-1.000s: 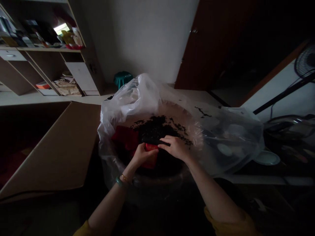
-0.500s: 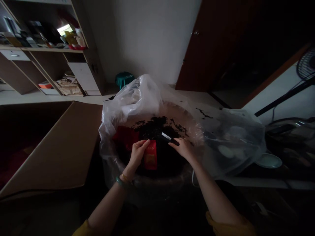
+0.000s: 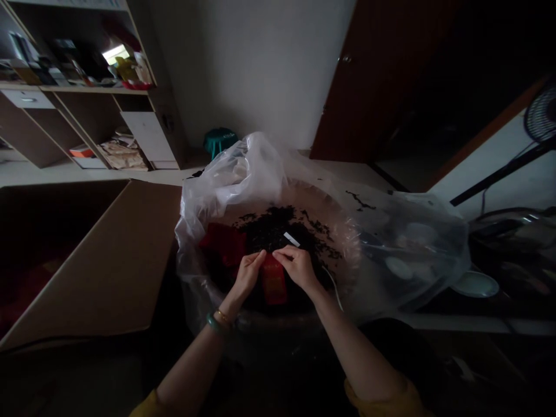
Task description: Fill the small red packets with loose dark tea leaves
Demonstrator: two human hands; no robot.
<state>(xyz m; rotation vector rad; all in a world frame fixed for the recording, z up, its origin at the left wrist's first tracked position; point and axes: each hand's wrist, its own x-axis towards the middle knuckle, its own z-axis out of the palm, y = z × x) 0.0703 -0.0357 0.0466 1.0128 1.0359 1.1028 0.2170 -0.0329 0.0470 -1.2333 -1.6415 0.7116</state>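
**Red foil packet (image 3: 274, 280) pinched at its top edge**

Low centre of the frame, the left hand (image 3: 247, 275) and right hand (image 3: 297, 267) close narrowly on its upper corners, above dark loose leaves (image 3: 271, 234). It looks light, thin and slippery; the top edge offers the surest hold.

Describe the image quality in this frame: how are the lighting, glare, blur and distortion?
Head view: dim overall, the foreground below the left hand and right hand nearly black; small bright glare on the shelf; wide-angle distortion tilts the door; hands fairly sharp, no clear motion blur.
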